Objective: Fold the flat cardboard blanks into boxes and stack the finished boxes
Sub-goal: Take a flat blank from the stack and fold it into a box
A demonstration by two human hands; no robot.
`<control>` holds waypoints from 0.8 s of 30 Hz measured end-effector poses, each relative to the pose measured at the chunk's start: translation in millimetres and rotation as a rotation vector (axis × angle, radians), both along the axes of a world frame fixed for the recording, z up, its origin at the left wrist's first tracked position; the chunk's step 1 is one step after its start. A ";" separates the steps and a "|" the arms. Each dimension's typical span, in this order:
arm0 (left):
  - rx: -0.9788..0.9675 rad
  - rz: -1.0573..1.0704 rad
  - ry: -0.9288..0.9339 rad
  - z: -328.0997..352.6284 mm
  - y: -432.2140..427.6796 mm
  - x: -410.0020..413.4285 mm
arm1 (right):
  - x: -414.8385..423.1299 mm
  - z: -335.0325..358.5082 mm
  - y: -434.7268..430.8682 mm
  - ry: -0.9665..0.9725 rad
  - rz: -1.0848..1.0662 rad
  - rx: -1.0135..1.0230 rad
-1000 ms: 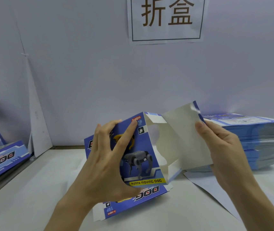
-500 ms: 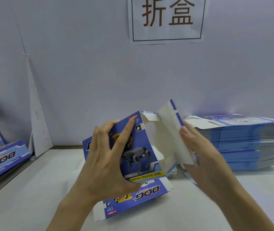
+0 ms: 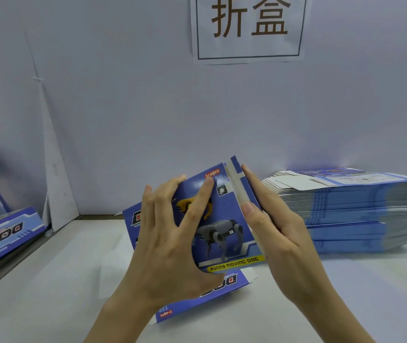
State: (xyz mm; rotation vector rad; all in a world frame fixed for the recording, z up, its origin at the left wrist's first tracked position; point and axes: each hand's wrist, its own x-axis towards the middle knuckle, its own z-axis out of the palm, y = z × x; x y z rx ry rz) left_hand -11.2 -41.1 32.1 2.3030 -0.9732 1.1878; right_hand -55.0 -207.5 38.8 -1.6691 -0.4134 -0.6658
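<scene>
A blue cardboard box point(image 3: 232, 214) printed with a grey robot dog and the words "FUNNY MOVING DOG" stands half folded on the white table. My left hand point(image 3: 172, 243) grips its printed front, fingers spread over the face and thumb at the lower edge. My right hand point(image 3: 271, 231) presses with straight fingers against the right side flap point(image 3: 237, 186), which lies almost flat against the box's side. A loose lower flap point(image 3: 222, 285) reading "DOG" lies on the table under the box.
A tall stack of flat blue blanks point(image 3: 360, 209) sits on the table at the right. Finished blue boxes point(image 3: 4, 233) lie at the far left edge. A paper sign point(image 3: 249, 28) hangs on the grey wall behind.
My right hand has swung the big white side flap leftward from wide open to nearly flush with the box. My left hand has kept its grip on the front.
</scene>
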 end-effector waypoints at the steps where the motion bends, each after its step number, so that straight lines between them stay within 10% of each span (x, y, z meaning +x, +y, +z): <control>1: -0.008 -0.002 0.010 -0.7 -0.4 0.1 | 0.0 0.2 -1.7 0.008 0.008 -0.008; 12: 0.011 -0.007 0.013 -7.2 3.5 7.1 | -4.2 -5.4 1.7 0.064 -0.030 -0.230; 24: -0.187 0.070 0.117 -8.8 -12.0 -4.5 | 3.5 -4.3 1.7 -0.094 0.004 0.020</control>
